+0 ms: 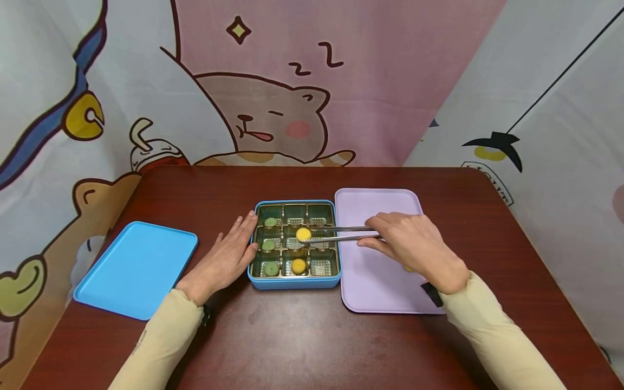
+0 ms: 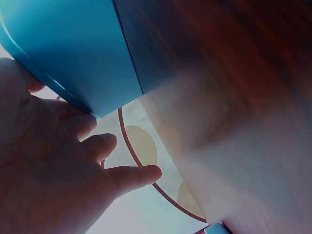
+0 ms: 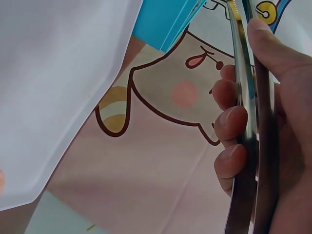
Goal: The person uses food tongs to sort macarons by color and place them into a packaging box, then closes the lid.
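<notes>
A dark reddish-brown wood-grain table carries a soft pale sheen of light toward its near edge. Behind it hangs a cartoon-printed cloth backdrop, white at both sides with a pink area in the middle. Its print shows a sleeping bear under two Z marks, a four-pointed sparkle, and, at left, a yellow bell on a blue ribbon.
</notes>
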Motion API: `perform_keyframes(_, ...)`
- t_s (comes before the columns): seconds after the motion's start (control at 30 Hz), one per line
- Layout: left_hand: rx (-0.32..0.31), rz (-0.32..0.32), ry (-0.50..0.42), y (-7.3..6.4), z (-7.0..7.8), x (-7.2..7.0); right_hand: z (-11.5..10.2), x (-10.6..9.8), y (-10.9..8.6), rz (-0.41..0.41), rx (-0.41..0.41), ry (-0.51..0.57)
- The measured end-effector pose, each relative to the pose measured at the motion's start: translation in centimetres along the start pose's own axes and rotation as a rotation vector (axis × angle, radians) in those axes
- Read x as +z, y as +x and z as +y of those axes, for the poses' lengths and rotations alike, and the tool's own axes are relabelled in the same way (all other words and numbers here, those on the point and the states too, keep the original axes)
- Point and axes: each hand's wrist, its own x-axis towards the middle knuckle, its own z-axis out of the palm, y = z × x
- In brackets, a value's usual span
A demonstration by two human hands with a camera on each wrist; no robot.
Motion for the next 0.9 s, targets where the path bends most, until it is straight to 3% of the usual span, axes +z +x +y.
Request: perform_keyframes(0.9,0.015,0.018,0.012,0.0,0.1,-0.1,-2.0,-0.3,3.5,-0.025,-0.092,-0.157)
